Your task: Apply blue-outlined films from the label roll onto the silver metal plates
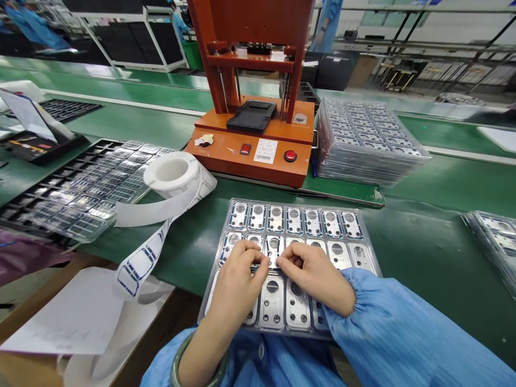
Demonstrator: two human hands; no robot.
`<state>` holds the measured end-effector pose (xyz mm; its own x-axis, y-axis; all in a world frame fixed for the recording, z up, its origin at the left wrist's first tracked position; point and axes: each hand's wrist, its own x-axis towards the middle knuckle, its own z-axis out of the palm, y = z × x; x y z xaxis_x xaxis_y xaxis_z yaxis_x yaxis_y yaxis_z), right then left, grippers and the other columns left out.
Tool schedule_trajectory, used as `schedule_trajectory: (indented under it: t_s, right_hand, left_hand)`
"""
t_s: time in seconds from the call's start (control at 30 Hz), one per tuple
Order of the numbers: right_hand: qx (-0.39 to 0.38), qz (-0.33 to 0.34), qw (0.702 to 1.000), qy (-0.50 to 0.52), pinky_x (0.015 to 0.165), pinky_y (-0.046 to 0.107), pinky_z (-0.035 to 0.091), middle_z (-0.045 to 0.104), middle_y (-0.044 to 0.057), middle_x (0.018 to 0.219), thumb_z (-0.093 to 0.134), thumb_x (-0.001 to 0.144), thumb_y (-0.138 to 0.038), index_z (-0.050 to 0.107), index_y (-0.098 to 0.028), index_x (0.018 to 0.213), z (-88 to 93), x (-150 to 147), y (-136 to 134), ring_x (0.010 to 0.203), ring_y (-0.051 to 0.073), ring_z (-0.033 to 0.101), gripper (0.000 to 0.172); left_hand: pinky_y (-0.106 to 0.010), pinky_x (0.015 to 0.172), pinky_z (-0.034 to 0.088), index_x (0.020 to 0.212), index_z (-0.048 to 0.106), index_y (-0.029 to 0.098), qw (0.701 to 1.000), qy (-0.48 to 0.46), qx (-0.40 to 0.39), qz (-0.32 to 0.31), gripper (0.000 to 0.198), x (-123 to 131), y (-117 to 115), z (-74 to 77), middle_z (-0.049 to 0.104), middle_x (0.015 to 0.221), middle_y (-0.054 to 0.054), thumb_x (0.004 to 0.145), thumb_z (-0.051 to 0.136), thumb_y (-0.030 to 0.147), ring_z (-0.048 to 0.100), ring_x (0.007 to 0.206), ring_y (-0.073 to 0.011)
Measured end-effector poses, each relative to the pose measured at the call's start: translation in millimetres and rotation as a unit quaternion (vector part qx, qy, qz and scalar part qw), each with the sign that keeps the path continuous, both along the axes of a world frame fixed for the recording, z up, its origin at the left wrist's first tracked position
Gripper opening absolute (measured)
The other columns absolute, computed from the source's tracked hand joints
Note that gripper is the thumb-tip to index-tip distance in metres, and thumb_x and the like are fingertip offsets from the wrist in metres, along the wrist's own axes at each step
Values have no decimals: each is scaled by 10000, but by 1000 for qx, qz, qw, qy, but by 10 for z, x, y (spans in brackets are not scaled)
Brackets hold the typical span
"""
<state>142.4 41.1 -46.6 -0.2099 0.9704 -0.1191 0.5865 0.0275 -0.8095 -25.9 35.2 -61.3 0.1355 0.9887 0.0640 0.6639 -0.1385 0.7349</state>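
Note:
A clear plastic tray [373, 258] in front of me holds rows of silver metal plates with round holes; those in the far row carry blue-edged outlines. Over a plate in the middle row lies a thin, dark-edged adhesive frame [267, 245]. My left hand [242, 271] pinches its left side, thumb and forefinger together. From the right, my right hand [310, 271] is closed on the other side, its fingers partly curled out of sight. To the left, a white roll of adhesive labels [177, 174] trails a strip [141, 266] bearing blue-outlined frames.
An orange press [250, 145] with a red button stands behind the tray. Right of it rises a stack of filled trays [366, 134]; more trays [495, 231] lie at the right edge. At left are a black tray with clear parts [100, 188] and a cardboard box [24, 371] with backing paper.

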Motion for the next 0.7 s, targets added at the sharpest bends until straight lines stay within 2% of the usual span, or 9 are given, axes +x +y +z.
schedule_trajectory:
  t_s: [0.53,0.7]
  right_hand:
    - [13,14,999,-32,561,253,384,613,-16,650,565,827,-189,655,-192,726,23,-12,-6,616,148,553,135]
    - [41,35,995,-80,587,265,385,611,-7,693,565,843,-184,659,-188,749,28,18,-19,654,156,549,133]
  left_hand:
    - [-337,796,485,753,598,201,999,21,43,-9,154,4,-6,-37,579,905,-44,855,499,260,596,889,-190]
    - [-343,800,486,776,610,200,999,38,28,-18,146,-18,-20,-22,578,932,-46,859,501,252,592,899,-193]
